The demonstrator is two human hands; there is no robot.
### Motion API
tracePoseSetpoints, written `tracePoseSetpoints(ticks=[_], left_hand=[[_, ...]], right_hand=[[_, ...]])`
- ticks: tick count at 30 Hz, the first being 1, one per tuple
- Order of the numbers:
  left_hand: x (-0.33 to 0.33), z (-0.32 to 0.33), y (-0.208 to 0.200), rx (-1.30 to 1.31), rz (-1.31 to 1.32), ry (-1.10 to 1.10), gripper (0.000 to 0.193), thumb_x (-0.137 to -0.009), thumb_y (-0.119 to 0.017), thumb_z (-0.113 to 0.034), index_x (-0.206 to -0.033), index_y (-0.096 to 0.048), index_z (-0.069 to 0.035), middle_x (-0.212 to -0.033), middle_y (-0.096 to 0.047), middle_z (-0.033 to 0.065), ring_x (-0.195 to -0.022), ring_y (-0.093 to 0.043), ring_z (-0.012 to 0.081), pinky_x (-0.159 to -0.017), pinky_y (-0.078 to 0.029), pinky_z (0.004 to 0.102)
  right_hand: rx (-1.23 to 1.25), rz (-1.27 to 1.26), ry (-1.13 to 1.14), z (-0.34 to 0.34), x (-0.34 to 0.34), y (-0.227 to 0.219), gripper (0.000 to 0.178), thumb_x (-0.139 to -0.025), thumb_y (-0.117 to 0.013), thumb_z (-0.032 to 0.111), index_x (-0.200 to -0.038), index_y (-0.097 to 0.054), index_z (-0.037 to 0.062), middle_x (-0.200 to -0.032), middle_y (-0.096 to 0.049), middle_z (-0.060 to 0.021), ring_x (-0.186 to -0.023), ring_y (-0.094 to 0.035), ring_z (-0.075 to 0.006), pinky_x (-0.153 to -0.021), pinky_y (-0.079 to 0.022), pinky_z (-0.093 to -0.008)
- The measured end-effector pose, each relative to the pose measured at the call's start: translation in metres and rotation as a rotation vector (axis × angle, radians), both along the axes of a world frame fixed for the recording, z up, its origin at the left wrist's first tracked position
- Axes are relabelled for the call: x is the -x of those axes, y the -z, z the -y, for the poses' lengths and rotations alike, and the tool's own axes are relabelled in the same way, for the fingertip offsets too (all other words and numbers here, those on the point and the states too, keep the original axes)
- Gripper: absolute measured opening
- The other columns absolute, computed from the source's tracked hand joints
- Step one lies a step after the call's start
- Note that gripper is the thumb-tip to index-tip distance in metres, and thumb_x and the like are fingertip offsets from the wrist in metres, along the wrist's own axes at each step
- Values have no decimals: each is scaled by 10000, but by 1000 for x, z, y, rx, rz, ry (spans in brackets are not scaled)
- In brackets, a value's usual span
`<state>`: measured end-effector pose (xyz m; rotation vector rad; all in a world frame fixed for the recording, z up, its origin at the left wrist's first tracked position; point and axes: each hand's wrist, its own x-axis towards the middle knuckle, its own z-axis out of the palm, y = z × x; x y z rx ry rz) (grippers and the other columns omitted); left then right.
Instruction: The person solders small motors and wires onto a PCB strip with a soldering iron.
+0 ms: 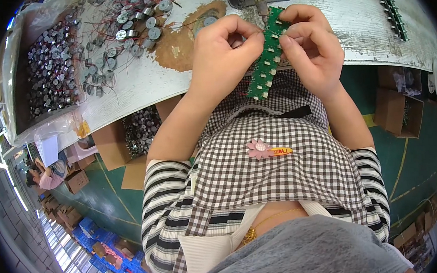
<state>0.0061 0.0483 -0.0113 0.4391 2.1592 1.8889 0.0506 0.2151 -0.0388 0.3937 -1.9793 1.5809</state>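
Note:
Between my hands, a long green circuit board strip (263, 74) slants over the table's front edge, its lower end above my lap. Small pale connectors line it. My left hand (225, 54) is closed, thumb and forefinger pinched at the strip's left edge near its upper end. On the opposite edge, my right hand (314, 49) is also closed, thumb and fingertips pressed to the board. Any small part or wire under the fingertips is hidden. Just above the strip's top end, a rod-shaped tool like a soldering iron (259, 0) points down toward it.
Small round metal motors (154, 33) with thin red wires lie loose on the white table (137, 86) at left. A bin (16, 80) of more stands beyond. More board strips (389, 10) lie at right. Cardboard boxes (111, 145) stand below. Another person (52, 178) sits far left.

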Motion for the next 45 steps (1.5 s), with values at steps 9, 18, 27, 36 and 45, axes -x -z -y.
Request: tracePoseSetpoints(ticks=[9,18,27,36,45], left_hand=[[3,-6,-3,-68,-50,-41,76,-735,-660,-43,-761,-634,24,-662,-613,-1,-583,-505,24,-519,-407,189],[-4,0,4,5,-77,-17,77,-737,-661,-49,-761,-635,19,-656,-606,-9,-567,-487,23,-510,-395,190],[-3,-5,8,-31,-66,-93,83,-745,-666,-61,-745,-621,9,-641,-594,-3,-556,-482,32,-504,-394,203],[0,-6,4,22,-179,-76,66,-773,-657,-42,-773,-618,11,-692,-607,-4,-587,-493,26,-526,-401,186],[-2,4,4,108,-244,-5,71,-785,-674,-55,-811,-634,-1,-676,-587,-32,-582,-473,7,-503,-378,177]], right_hand=[[-17,39,-79,-4,2,-1,55,-840,-577,-72,-894,-576,-63,-1150,-509,-170,-735,-554,-74,-618,-446,-186],[106,62,-53,4,-6,6,65,-762,-627,-58,-806,-580,-47,-1037,-584,-172,-732,-608,-118,-574,-477,-193],[86,50,-40,6,-4,4,63,-811,-611,-70,-859,-573,-62,-1031,-560,-141,-649,-594,-74,-534,-490,-184],[31,7,-9,3,3,0,70,-796,-638,-61,-850,-594,-58,-1009,-569,-128,-649,-593,-72,-536,-483,-181],[167,132,-36,10,-7,7,48,-821,-598,-97,-853,-581,-64,-1055,-556,-123,-674,-598,-78,-575,-502,-186]])
